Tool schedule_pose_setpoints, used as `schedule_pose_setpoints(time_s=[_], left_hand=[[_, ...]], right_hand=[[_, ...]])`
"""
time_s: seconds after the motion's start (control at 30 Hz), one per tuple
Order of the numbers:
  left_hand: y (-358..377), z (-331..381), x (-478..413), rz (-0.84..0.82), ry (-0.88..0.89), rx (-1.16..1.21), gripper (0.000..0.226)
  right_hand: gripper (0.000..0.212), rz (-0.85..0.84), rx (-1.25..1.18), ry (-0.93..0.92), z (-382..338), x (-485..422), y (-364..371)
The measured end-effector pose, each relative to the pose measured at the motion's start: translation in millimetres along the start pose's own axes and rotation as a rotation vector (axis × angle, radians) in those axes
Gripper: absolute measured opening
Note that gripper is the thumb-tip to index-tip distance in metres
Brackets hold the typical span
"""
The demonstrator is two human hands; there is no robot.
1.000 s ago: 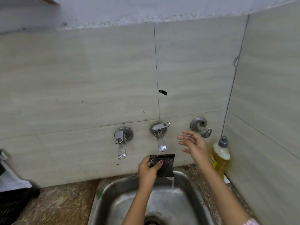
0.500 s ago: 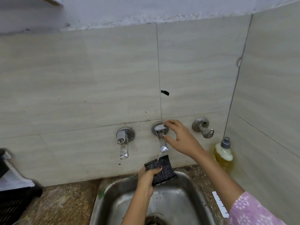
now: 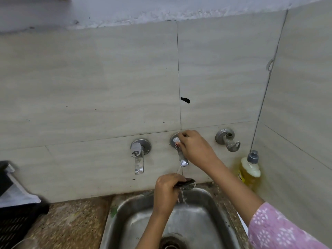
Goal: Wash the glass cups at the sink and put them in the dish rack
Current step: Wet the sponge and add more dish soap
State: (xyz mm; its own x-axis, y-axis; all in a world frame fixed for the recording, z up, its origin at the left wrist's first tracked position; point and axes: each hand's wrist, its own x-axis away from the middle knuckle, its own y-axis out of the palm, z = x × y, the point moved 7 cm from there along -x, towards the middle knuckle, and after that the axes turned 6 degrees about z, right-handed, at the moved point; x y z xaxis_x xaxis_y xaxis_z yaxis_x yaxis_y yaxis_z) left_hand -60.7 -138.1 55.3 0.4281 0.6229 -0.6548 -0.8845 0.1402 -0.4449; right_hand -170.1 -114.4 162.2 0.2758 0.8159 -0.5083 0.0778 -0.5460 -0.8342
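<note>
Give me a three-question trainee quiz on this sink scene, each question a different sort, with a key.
1. True or false: the soap bottle stands in the corner to the right of the sink.
2. Pick one. The right hand holds: A the soap bottle; B the handle of the middle tap; C nothing.
3. Fill in: the left hand grips a dark ___ under the running water.

Key: 1 true. 2 B. 3 scrub pad.
</note>
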Motion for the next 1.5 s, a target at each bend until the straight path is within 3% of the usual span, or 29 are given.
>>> schedule_pose_setpoints(time_s=[0.07,0.13,0.3,0.4,0.53,0.6,0.77,0.83,0.93,1.0,1.17,1.27,1.37,1.43,1.5], left_hand=[[-2,16,3,0.080,0.259,-0.125,0.021],[-2,21,5,0.144,0.387,-0.182,0.020],[3,16,8,0.136,0.417,-0.220,0.021],[2,2,9,0.120,0.241,-0.171,0.024],[-3,-18,9,0.128,-0.260,0.139,0.052],[-1,-23,13,0.132,-0.449,0.242,0.055],[3,-46,28,0.255,-0.880,0.508,0.030],[7,-52,38,0.287,-1.076,0.594,0.022],[14,-53,56,0.287,-1.373,0.745,0.013],[17,-46,64,0.245,-1.503,0.830,0.007],[23,-42,80,0.168,-1.589,0.917,0.014],[19,-38,84,0.168,-1.509,0.926,0.022],[5,-41,90,0.142,-1.355,0.774,0.021],[-4,-48,100,0.130,-1.327,0.696,0.025],[-14,-51,111,0.154,-1.356,0.686,0.029]], right_hand=[[0.037,0.003,-0.025,0.001,-1,1,0],[0.038,-0.005,-0.025,0.000,0,2,-1],[0.040,0.008,-0.037,0.004,1,1,-4],[0.040,-0.022,0.004,0.010,0,2,-4],[0.030,-0.062,0.074,0.090,0,-9,-12],[0.032,-0.091,0.101,0.156,-2,-15,-20],[0.010,-0.032,0.235,0.232,-33,-16,-25],[0.014,0.019,0.291,0.275,-44,-15,-24],[0.027,-0.144,0.268,0.289,-46,-15,1],[0.030,-0.165,0.327,0.270,-45,-16,5],[0.028,-0.199,0.403,0.289,-50,-19,8],[0.027,-0.174,0.359,0.279,-48,-17,5],[0.025,-0.116,0.161,0.309,-39,-2,-1],[0.050,-0.059,-0.062,0.365,-31,27,-7],[0.060,0.051,-0.222,0.354,-28,67,-12]])
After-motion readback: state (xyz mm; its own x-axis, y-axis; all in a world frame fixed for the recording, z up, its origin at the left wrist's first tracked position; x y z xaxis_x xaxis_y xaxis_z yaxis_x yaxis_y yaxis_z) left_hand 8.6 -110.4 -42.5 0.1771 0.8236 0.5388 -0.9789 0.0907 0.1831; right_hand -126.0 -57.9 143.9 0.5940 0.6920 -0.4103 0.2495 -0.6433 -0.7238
